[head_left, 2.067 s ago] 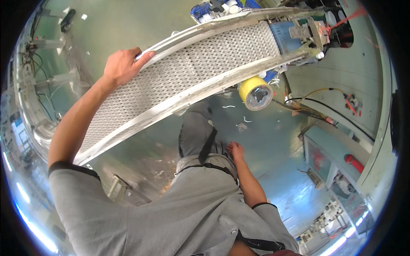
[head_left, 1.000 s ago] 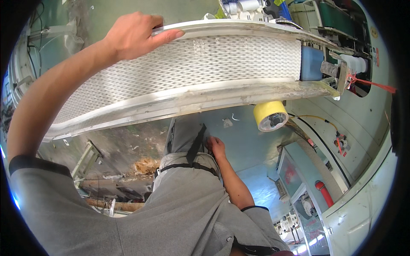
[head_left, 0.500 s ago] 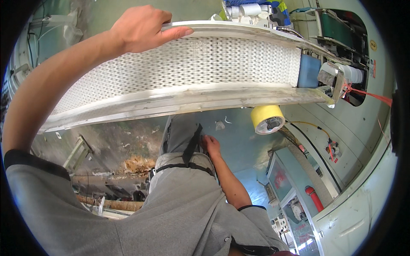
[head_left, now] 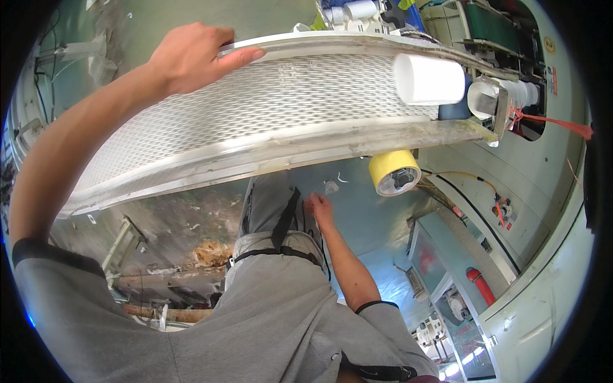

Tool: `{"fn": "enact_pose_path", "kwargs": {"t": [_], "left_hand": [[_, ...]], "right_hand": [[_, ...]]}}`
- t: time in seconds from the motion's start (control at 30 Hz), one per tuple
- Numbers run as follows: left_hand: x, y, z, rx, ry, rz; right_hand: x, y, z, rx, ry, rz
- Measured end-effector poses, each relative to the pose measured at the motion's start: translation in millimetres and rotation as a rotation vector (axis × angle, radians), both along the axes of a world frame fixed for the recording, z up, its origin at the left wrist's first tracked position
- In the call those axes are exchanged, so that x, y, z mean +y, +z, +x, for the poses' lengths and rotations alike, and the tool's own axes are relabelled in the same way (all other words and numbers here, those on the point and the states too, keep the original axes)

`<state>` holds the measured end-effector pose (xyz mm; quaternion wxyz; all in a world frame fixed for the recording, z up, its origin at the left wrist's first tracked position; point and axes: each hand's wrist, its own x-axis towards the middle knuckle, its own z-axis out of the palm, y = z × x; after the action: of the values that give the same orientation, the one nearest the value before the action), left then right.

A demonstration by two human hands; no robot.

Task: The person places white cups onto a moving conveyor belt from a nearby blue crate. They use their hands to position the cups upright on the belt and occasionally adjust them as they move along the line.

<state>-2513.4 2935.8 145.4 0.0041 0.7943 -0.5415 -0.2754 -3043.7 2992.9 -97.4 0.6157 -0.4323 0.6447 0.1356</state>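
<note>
My left hand (head_left: 196, 59) grips the far rail (head_left: 313, 39) of a conveyor, thumb along the near side and fingers over the outer edge. The white slatted conveyor belt (head_left: 281, 96) runs across in front of me. At its right end lies a white cylinder (head_left: 429, 80), apart from both hands, in front of a dark blue block (head_left: 452, 110). Below the near rail, my right hand (head_left: 318, 207) hangs beside my thigh with curled fingers; whatever they hold, if anything, is hidden.
More white cylinders (head_left: 520, 93) show at the machine opening, near a red cord (head_left: 555, 123). A yellow tape roll (head_left: 394, 172) hangs under the near rail. White rolls (head_left: 361, 9) lie in a blue container beyond the conveyor. A red extinguisher (head_left: 480, 286) stands at lower right.
A white cylinder has come onto the belt's right end, partly covering the blue block. The view has shifted slightly; my left hand keeps its grip on the rail, and my right hand stays low.
</note>
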Motion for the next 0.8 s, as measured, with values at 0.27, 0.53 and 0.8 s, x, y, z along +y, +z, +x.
{"fn": "enact_pose_path", "kwargs": {"t": [0.27, 0.53, 0.8], "left_hand": [[-7, -1, 9, 0.018, -0.038, 0.111], [-2, 5, 6, 0.117, 0.015, 0.035], [-6, 9, -3, 0.079, 0.016, 0.057]], "right_hand": [[-54, -1, 57, -0.138, -0.189, 0.038], [-28, -42, 24, -0.081, -0.085, 0.026], [-45, -11, 26, -0.087, -0.357, 0.048]]}}
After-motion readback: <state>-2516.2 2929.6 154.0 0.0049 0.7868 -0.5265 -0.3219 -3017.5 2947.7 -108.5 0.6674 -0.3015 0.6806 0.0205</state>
